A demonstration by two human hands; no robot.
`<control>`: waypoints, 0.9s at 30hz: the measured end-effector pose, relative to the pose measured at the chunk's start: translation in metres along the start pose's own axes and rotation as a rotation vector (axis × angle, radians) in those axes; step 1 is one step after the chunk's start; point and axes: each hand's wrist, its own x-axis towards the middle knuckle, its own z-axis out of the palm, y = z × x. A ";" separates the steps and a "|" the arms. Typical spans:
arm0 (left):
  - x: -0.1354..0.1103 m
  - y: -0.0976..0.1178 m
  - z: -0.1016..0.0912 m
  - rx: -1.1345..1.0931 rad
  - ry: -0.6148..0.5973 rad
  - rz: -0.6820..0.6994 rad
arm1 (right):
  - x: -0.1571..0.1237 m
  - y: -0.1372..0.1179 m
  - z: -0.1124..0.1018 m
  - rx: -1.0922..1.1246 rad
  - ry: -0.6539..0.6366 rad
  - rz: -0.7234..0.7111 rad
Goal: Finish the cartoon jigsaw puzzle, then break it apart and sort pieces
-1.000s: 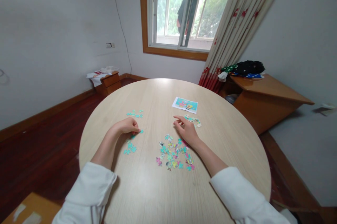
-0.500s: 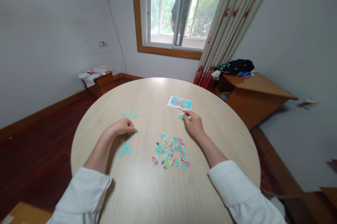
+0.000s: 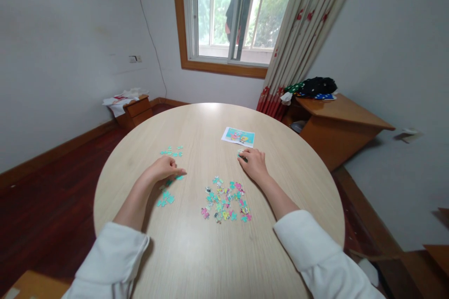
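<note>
My left hand rests at the table's left side, its fingers curled and its thumb stretched out apart from them. Just below that thumb lies a turquoise puzzle piece. More turquoise pieces sit above the hand and below it. On the right, my right hand is bent down with its fingertips around a small puzzle piece, mostly hidden under the fingers. A mixed heap of pink, yellow and turquoise puzzle pieces is spread between the two forearms.
A printed picture card lies beyond my right hand on the round wooden table. Behind it are a window and a curtain. A brown cabinet with cloths on it stands at right, a small drawer unit at left.
My right hand has shifted slightly left, its fingers now covering more of the pieces there. The left thumb has lifted off the turquoise piece. The view has moved a little.
</note>
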 end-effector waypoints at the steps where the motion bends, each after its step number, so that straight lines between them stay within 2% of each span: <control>1: -0.001 0.002 0.000 -0.001 0.032 0.005 | 0.000 0.000 -0.001 -0.002 -0.007 -0.004; 5: -0.002 0.008 0.003 0.019 0.170 0.010 | 0.001 -0.002 -0.003 -0.006 -0.034 -0.017; 8: 0.000 0.008 0.006 0.002 0.223 0.014 | 0.002 -0.002 -0.003 -0.022 -0.034 -0.032; 13: 0.001 0.008 0.010 0.026 0.294 0.056 | 0.003 0.002 -0.001 -0.060 0.022 -0.030; 18: 0.004 0.016 0.017 -0.017 0.379 0.155 | 0.005 -0.001 -0.006 -0.023 0.092 0.014; 21: 0.002 0.025 0.026 -0.176 0.326 0.180 | 0.003 -0.011 -0.010 0.132 0.125 0.022; 24: -0.003 0.035 0.037 -0.406 0.159 0.153 | -0.002 -0.031 -0.015 0.332 0.108 0.015; 27: -0.009 0.042 0.049 -0.626 -0.037 0.104 | -0.011 -0.054 -0.019 0.485 0.063 -0.075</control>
